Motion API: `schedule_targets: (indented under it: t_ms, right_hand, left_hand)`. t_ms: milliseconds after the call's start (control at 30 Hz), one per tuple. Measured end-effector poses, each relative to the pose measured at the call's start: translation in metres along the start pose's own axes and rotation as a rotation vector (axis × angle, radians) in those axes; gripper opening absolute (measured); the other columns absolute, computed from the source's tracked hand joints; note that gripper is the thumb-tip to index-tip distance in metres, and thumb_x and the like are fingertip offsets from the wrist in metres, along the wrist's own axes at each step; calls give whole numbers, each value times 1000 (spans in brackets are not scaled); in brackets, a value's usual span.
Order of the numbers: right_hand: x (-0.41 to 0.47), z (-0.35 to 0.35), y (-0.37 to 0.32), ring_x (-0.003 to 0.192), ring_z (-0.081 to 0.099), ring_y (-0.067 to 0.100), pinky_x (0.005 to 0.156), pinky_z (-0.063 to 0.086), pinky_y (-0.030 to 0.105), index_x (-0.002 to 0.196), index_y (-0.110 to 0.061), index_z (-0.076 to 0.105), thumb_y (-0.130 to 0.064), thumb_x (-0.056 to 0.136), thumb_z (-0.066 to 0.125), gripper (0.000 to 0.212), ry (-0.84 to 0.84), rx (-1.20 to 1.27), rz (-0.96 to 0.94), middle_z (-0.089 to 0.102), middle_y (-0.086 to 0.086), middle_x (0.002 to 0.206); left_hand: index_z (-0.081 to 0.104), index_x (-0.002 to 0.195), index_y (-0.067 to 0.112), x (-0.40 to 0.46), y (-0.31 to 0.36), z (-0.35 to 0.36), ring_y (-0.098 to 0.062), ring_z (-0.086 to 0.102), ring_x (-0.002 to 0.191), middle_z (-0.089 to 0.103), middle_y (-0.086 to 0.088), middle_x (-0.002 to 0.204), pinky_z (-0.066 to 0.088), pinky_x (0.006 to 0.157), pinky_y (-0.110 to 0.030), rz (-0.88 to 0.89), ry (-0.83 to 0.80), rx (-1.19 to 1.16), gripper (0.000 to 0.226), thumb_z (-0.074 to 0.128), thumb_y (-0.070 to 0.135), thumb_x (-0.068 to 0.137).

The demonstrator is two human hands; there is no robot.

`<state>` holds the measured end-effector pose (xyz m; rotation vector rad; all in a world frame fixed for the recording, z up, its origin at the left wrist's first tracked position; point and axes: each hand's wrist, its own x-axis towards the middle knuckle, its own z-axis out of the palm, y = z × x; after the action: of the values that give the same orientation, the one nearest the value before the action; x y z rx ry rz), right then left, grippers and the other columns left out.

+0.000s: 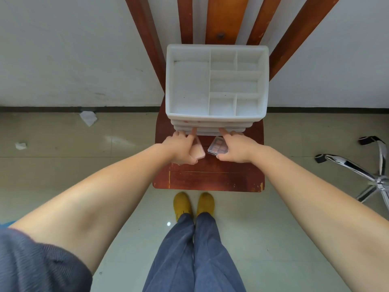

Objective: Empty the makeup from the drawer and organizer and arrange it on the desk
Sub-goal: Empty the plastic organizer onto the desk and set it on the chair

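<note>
White organizer (216, 85) on the wooden chair (210, 180), its top boxes all bare, my left grip (181, 148) holding a pink compact (197, 151), my right grip (235, 149) holding an eyeshadow palette (217, 147), both near the drawer front (210, 130).

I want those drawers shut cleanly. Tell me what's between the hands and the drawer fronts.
Nothing visible. Both index fingers already touch the drawer fronts; the left hand holds a compact, the right hand a palette, both behind the fingertips.
</note>
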<state>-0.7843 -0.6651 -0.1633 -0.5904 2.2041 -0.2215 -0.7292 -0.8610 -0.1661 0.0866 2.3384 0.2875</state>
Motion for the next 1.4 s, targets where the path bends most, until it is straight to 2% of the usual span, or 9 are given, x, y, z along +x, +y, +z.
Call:
schedule_targets:
  t_ms: [200, 333, 467, 667, 867, 1000, 1133, 1267, 1400]
  right_hand:
    - [-41, -2, -28, 122, 39, 32, 96, 43, 40, 150, -17, 8, -46, 82, 61, 91, -9, -94, -28, 43, 15, 131]
    - [-71, -15, -66, 119, 40, 29, 93, 42, 40, 146, -20, 20, -45, 83, 58, 78, 150, -244, -178, 42, 10, 131]
    - [-84, -18, -117, 119, 44, 31, 101, 35, 42, 133, -17, 42, -38, 80, 64, 61, 350, -339, -471, 46, 10, 131]
    - [-119, 24, -188, 99, 59, 29, 86, 46, 40, 114, -17, 57, -41, 65, 72, 57, 266, -625, -815, 59, 7, 112]
    - [-187, 117, -254, 80, 65, 26, 71, 53, 33, 104, -19, 57, -45, 43, 78, 69, 107, -913, -1298, 63, 4, 92]
    - [-263, 204, -294, 80, 64, 26, 73, 54, 34, 107, -21, 47, -46, 45, 78, 74, -45, -1023, -1572, 63, 4, 93]
    - [-359, 300, -309, 83, 65, 28, 72, 55, 37, 106, -20, 52, -44, 47, 78, 70, -165, -1124, -1785, 65, 6, 97]
    - [-464, 396, -299, 100, 60, 31, 88, 48, 42, 113, -15, 58, -43, 64, 73, 58, -263, -1215, -1947, 59, 9, 111]
    - [-567, 482, -276, 127, 38, 30, 108, 26, 39, 134, -16, 41, -43, 85, 54, 57, -411, -1211, -2090, 41, 9, 137]
  left_hand:
    - [2, 150, 12, -58, 1, -1, -32, 35, 123, 34, -16, 135, 39, 99, -42, -26, 43, -38, 105, 65, 51, 75]
    - [11, 149, 12, -127, -6, 1, -31, 37, 120, 36, -13, 132, 41, 97, -40, -121, 172, -131, 97, 65, 47, 76]
    - [17, 147, 15, -199, -19, 20, -30, 36, 120, 37, -12, 130, 39, 98, -38, -350, 324, -280, 90, 63, 45, 77]
    - [11, 149, 21, -317, 9, 106, -28, 32, 126, 33, -9, 131, 38, 98, -37, -790, 466, -616, 95, 64, 50, 76]
    - [10, 150, 24, -430, 90, 230, -27, 34, 128, 34, -9, 133, 36, 104, -37, -1169, 523, -830, 96, 62, 53, 75]
    - [10, 150, 22, -496, 166, 310, -29, 32, 128, 33, -10, 135, 32, 106, -36, -1434, 598, -978, 94, 62, 52, 76]
    - [8, 150, 23, -552, 257, 392, -29, 31, 127, 32, -11, 135, 32, 105, -34, -1642, 633, -1088, 93, 60, 50, 77]
    - [8, 149, 23, -607, 356, 473, -27, 32, 126, 31, -9, 136, 33, 104, -33, -1807, 648, -1182, 93, 60, 51, 78]
    - [11, 149, 22, -661, 449, 538, -29, 35, 125, 34, -10, 134, 36, 102, -34, -1973, 648, -1205, 92, 61, 49, 77]
